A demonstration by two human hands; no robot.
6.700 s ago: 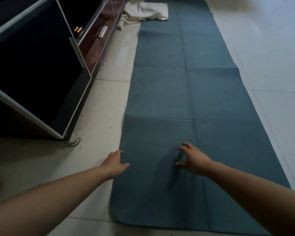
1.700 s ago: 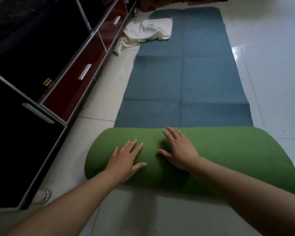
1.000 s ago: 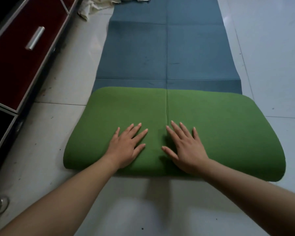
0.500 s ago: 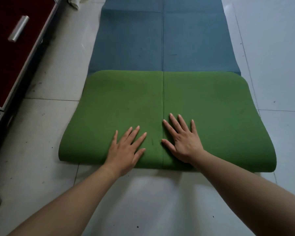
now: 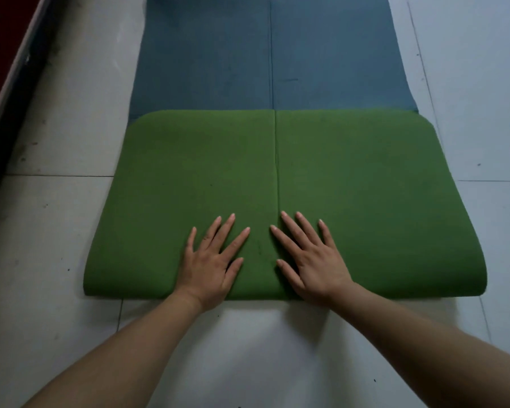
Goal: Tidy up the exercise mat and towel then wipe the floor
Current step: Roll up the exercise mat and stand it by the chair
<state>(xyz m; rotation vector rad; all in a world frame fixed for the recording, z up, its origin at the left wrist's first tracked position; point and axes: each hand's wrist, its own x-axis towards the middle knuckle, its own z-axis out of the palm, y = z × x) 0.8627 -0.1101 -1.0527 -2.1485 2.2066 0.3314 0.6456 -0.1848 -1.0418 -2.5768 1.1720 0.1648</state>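
The exercise mat (image 5: 365,187) lies on the tiled floor with its near end folded over, green underside up, onto the blue top side (image 5: 206,63). The fold runs along the near edge. My left hand (image 5: 211,263) and my right hand (image 5: 312,260) press flat on the green flap just beyond that fold, either side of the centre crease, fingers spread and holding nothing. The towel is out of view.
A dark cabinet with a red front (image 5: 0,54) runs along the far left edge. Pale floor tiles (image 5: 56,231) surround the mat, speckled with dirt on the left.
The near end of the mat has been turned over onto itself and the loose green roll flattened into a fold. Both hands stay pressed on it; the view has tilted down, losing the towel.
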